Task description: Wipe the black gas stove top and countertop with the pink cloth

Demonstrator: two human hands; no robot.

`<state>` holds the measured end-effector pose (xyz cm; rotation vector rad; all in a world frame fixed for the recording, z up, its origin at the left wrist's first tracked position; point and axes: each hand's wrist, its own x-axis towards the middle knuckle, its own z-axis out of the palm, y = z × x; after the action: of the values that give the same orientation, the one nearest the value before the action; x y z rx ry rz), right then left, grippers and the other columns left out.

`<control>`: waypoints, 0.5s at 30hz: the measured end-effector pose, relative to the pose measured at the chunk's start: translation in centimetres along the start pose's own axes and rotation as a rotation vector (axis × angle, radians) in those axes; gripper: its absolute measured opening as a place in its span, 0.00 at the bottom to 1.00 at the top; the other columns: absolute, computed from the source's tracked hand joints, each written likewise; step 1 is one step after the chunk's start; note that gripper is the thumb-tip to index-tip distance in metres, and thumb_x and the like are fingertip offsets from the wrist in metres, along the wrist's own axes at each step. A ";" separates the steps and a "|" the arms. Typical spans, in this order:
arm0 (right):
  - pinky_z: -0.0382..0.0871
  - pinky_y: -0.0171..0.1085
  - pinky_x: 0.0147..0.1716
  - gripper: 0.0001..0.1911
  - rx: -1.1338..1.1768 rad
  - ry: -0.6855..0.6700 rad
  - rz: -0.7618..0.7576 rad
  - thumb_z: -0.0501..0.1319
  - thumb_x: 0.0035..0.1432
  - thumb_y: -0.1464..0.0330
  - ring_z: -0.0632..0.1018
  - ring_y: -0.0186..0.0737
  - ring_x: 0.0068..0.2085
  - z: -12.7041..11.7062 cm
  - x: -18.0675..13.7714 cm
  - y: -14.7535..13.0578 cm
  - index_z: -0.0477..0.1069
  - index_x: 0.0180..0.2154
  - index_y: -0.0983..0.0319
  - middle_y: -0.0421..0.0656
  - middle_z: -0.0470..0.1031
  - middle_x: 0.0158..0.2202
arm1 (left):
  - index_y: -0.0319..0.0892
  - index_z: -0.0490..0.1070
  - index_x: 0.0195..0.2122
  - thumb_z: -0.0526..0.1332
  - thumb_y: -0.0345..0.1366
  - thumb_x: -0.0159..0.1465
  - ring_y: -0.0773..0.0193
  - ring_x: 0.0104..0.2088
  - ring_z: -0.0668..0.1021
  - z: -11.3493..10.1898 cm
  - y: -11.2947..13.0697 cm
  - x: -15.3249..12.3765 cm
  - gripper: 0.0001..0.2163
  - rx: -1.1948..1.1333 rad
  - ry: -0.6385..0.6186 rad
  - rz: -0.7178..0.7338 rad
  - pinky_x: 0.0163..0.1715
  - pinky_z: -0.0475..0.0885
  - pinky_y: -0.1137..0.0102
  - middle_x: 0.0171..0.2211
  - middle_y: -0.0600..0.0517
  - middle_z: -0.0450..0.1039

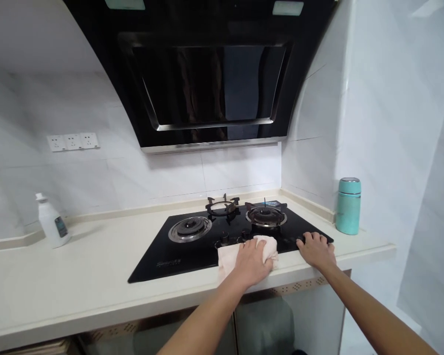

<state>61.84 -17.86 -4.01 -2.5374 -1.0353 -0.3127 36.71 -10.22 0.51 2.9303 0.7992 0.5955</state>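
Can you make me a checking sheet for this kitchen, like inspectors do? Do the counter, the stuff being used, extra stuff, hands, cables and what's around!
Surface: pale countertop with a black cooktop set in it.
Things in use: a light cloth at the cooktop's front edge; a pot support sits behind and between the left burner and right burner.
Clutter: white bottle far left, teal flask at right, both upright.
Hands: left hand on the cloth, grip unclear; right hand at the cooktop's right front corner.
Cables: nothing seen.
Surroundings: black range hood above; wall sockets at left.
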 end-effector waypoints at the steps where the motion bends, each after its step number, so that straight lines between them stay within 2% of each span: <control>1: 0.56 0.60 0.59 0.25 -0.001 0.005 0.002 0.44 0.70 0.55 0.65 0.59 0.61 0.1 0.0 0.0 0.69 0.55 0.62 0.54 0.67 0.58 | 0.47 0.63 0.64 0.53 0.49 0.67 0.46 0.58 0.69 0.4 0.7 0.5 0.26 -0.013 0.001 0.025 0.59 0.63 0.53 0.60 0.43 0.67; 5: 0.57 0.59 0.59 0.28 -0.007 0.020 -0.002 0.44 0.71 0.51 0.66 0.58 0.61 0.3 0.2 0.4 0.69 0.57 0.60 0.54 0.67 0.58 | 0.46 0.63 0.64 0.53 0.50 0.67 0.46 0.58 0.70 1.8 2.8 2.2 0.26 -0.059 0.015 0.094 0.59 0.64 0.52 0.60 0.42 0.67; 9: 0.58 0.61 0.58 0.29 -0.013 0.017 -0.017 0.43 0.71 0.50 0.66 0.59 0.61 0.4 0.3 0.8 0.68 0.58 0.60 0.54 0.66 0.58 | 0.48 0.62 0.66 0.54 0.52 0.67 0.45 0.62 0.67 2.7 4.0 3.0 0.28 -0.103 -0.001 0.116 0.62 0.61 0.50 0.65 0.42 0.63; 12: 0.58 0.61 0.58 0.29 -0.005 0.017 -0.022 0.43 0.71 0.51 0.65 0.60 0.61 0.4 0.1 0.9 0.68 0.59 0.59 0.54 0.67 0.59 | 0.51 0.59 0.68 0.53 0.54 0.68 0.45 0.67 0.62 2.5 4.2 3.1 0.29 -0.148 -0.066 0.118 0.65 0.57 0.48 0.70 0.43 0.57; 15: 0.60 0.61 0.57 0.27 0.014 0.025 -0.042 0.44 0.70 0.52 0.67 0.60 0.60 -0.2 -0.2 0.9 0.70 0.58 0.57 0.53 0.67 0.59 | 0.52 0.54 0.71 0.55 0.57 0.67 0.44 0.70 0.58 1.2 3.7 2.7 0.33 -0.202 -0.173 0.149 0.67 0.54 0.46 0.73 0.43 0.50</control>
<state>62.33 -18.70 -4.16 -2.4959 -1.0784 -0.3469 41.05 -11.98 0.82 2.8213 0.4767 0.3969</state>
